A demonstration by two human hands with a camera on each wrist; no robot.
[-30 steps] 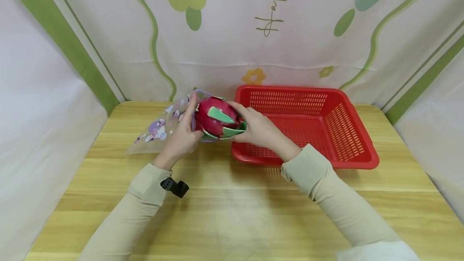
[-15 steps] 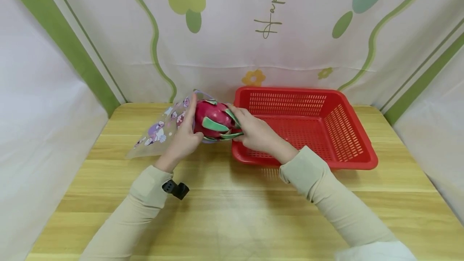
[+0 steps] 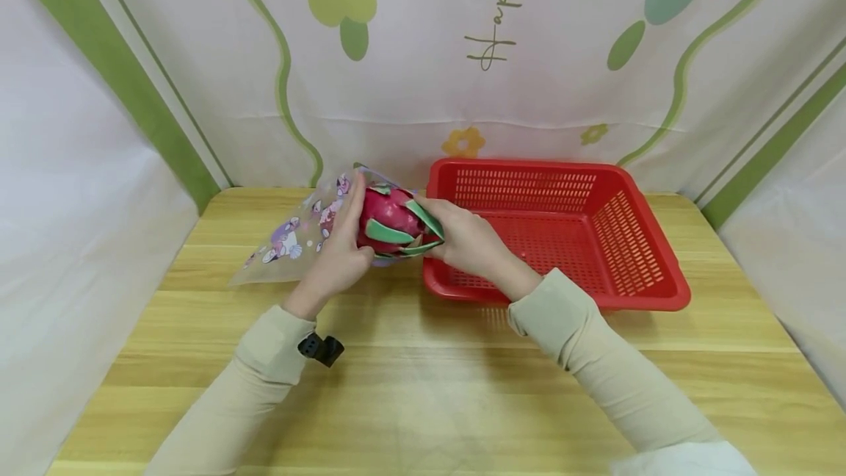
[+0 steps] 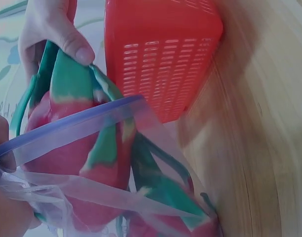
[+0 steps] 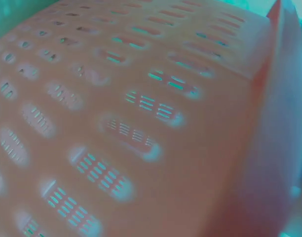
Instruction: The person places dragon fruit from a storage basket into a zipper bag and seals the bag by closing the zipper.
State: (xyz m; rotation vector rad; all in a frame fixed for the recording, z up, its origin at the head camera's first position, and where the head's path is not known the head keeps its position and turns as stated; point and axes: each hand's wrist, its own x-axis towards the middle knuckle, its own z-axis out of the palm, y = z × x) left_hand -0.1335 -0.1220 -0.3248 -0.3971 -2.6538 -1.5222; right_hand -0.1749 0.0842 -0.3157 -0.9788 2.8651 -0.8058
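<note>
A red dragon fruit (image 3: 390, 219) with green scales is held between my two hands, partly inside a clear zip bag (image 3: 284, 244) printed with purple figures. My left hand (image 3: 340, 252) holds the bag by its mouth, beside the fruit. In the left wrist view the purple zip strip (image 4: 72, 123) crosses over the fruit, and fingers pinch it at the left edge. My right hand (image 3: 469, 237) grips the leafy end of the fruit; its thumb shows in the left wrist view. Below in that view, more red and green surface (image 4: 166, 222) shows through the plastic, perhaps a second fruit.
A red slotted basket (image 3: 661, 292) stands to the right on the wooden table (image 3: 423, 388), close beside my right hand. Its slotted wall (image 5: 190, 148) fills the right wrist view. A flower-printed curtain (image 3: 396, 94) hangs behind the table.
The dragon fruit has turned a little and sits slightly deeper in the bag's mouth. My right hand has shifted its hold on the leafy end; my left hand has moved slightly right.
</note>
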